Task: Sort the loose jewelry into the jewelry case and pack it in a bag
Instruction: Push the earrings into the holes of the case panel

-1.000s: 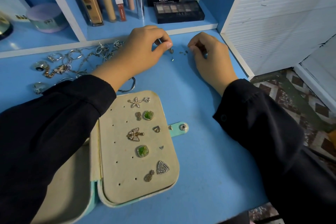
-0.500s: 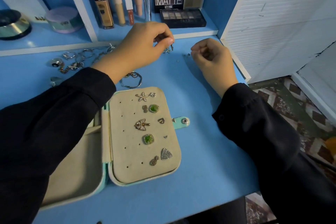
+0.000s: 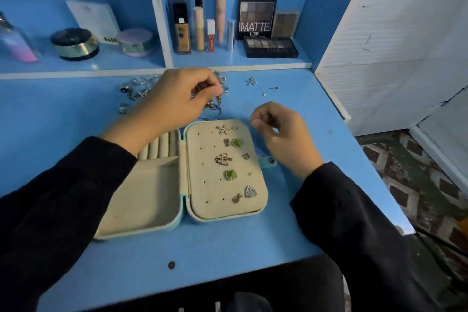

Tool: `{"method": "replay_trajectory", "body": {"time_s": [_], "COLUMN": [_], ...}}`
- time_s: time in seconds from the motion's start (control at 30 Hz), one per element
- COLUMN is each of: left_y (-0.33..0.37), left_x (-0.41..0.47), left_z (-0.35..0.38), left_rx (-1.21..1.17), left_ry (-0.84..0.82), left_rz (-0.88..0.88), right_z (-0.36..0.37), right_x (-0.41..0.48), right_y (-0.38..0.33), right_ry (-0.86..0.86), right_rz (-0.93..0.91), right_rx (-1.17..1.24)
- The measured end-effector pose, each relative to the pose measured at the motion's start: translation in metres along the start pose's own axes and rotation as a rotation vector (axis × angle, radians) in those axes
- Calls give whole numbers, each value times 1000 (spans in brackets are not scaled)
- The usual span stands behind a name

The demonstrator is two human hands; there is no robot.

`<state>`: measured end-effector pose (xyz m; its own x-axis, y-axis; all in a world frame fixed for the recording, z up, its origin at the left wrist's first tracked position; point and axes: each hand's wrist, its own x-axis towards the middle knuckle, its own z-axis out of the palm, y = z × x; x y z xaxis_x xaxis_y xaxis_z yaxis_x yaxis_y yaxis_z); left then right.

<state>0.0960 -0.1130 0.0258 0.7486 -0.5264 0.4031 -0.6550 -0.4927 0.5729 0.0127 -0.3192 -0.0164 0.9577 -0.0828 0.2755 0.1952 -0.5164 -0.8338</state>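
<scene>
The mint jewelry case (image 3: 186, 219) lies open on the blue desk. Its right beige panel (image 3: 202, 185) holds several pinned earrings, and its left half has ring rolls (image 3: 158, 147) above a bare compartment. My left hand (image 3: 182, 101) hovers just behind the case, thumb and forefinger pinched on a small earring (image 3: 218, 100). My right hand (image 3: 278, 132) hangs over the case's right top corner with its fingertips pinched together; nothing shows between them. Loose rings and chains (image 3: 136, 88) lie behind my left hand, partly hidden by it.
A small loose earring (image 3: 251, 81) and tiny studs (image 3: 273, 88) lie near the desk's back right. Cosmetics bottles (image 3: 198, 28) and eyeshadow palettes (image 3: 271, 47) stand on the shelf behind. A white panel (image 3: 379, 58) borders the desk's right edge. A small dark disc (image 3: 171, 265) sits near the front edge.
Both hands have drawn back from the rear of the desk toward the case. The left hand now holds an earring lifted off the desk, and the view has tilted so the whole case shows.
</scene>
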Motion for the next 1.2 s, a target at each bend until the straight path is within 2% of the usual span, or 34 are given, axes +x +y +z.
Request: {"method": "replay_trajectory", "body": {"time_s": [0.13, 0.4, 0.8, 1.2], "left_y": [-4, -3, 6, 5], "left_x": [-25, -61, -55, -49], "left_z": [-5, -4, 1, -12], "left_rx": [45, 135, 215, 384], "left_ry": [-18, -19, 0, -90], "left_rz": [-19, -1, 78, 195], "right_z": [8, 12, 9, 8], "right_x": [-7, -12, -11, -9], "right_y": [-6, -7, -19, -25], "right_ry": [73, 37, 123, 123], "right_rz": [-24, -50, -111, -163], "right_rx": [-42, -67, 59, 78]}}
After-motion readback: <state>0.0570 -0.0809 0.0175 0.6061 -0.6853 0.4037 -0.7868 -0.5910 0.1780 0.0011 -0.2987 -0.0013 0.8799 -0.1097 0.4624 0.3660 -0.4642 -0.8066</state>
